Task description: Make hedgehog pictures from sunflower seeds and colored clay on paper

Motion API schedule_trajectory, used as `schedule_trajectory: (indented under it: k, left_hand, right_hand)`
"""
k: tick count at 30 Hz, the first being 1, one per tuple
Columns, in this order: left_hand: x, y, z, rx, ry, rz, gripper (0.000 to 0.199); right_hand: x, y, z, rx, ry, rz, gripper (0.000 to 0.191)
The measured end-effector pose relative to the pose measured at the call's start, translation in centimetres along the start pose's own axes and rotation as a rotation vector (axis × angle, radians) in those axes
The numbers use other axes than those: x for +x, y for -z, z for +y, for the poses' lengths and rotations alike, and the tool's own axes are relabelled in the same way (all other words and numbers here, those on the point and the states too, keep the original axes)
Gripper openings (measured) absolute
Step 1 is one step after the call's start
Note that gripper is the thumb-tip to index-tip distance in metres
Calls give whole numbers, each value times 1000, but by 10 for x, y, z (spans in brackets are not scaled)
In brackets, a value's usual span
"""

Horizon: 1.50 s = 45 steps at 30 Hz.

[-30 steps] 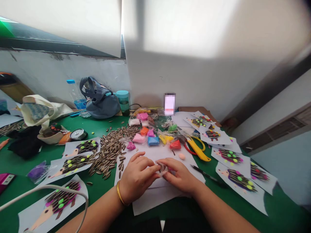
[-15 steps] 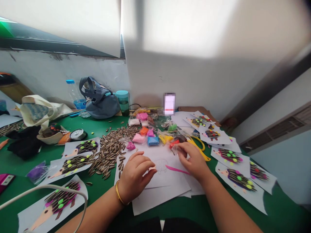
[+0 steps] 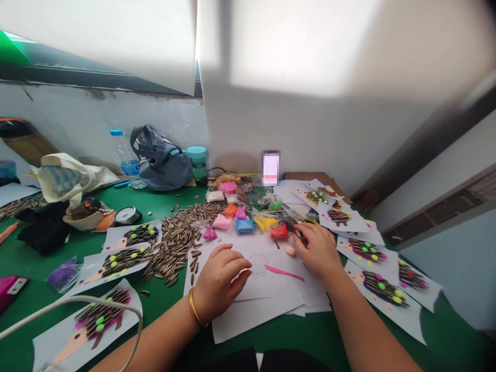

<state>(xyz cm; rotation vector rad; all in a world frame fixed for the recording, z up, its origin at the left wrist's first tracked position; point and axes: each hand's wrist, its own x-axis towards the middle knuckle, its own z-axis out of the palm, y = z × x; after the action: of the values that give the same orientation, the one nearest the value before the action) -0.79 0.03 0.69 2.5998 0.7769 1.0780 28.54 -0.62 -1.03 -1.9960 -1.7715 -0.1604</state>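
My left hand (image 3: 222, 276) hovers curled over white paper (image 3: 240, 318), thumb and forefinger a little apart, with nothing plainly visible between them. My right hand (image 3: 316, 249) is closed at the far edge of the paper, its fingertips on a bag of dark brown clay (image 3: 291, 221), partly hidden by the fingers. Close by are a bag of red clay (image 3: 279, 232) and a small pale pink lump of clay (image 3: 290, 250). Between my hands lie a faint hedgehog-like pencil drawing (image 3: 259, 265) and a pink plastic clay knife (image 3: 284, 273).
A heap of striped sunflower seeds (image 3: 178, 240) lies left of the paper. Several clay bags, including blue (image 3: 245, 226), stand behind it. Finished hedgehog pictures (image 3: 383, 284) line both sides. A white cable (image 3: 116, 299) arches at front left; a phone (image 3: 270, 168) leans at the wall.
My right hand has moved slightly away and right, from beside the red clay to the dark brown bag, uncovering the pink lump. My left hand stays curled, almost in place.
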Motion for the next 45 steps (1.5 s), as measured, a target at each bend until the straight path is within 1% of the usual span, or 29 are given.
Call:
schedule_trajectory:
  k: [4, 7, 11, 13, 15, 19, 24, 28, 34, 39, 42, 45]
  left_hand:
    - [-2, -1, 1, -4, -5, -11, 14]
    - [-1, -1, 1, -7, -8, -22, 15]
    - [-1, 0, 1, -5, -15, -22, 17]
    - [-1, 0, 1, -3, -18, -18, 17]
    - [0, 0, 0, -2, -16, -19, 18]
    - [1, 1, -1, 3, -5, -17, 18]
    - [1, 1, -2, 10, 10, -9, 17]
    - [1, 0, -3, 6, 15, -9, 17]
    - [1, 0, -2, 2, 22, -17, 17]
    - [2, 1, -2, 4, 22, -12, 15]
    - [2, 1, -2, 6, 31, -10, 15]
    - [2, 1, -3, 4, 38, -9, 14]
  right_hand:
    - [6, 4, -4, -14, 18, -23, 33]
    - [17, 11, -11, -48, 28, -65, 30]
    - [40, 16, -21, -129, 41, -174, 26]
    - [49, 14, -23, -158, 41, -235, 26]
    - [54, 10, -21, -179, 20, -261, 29]
    - [53, 4, -12, -160, -35, -233, 31]
    - [47, 2, -2, -139, -50, -229, 28]
    - [50, -2, -4, -154, -46, -226, 26]
    - [56, -8, -9, -162, -45, -220, 30]
    - [55, -8, -5, -148, -53, -198, 30]
    - [54, -8, 1, -71, -73, -129, 29]
    - [51, -8, 4, 92, -102, -55, 29]
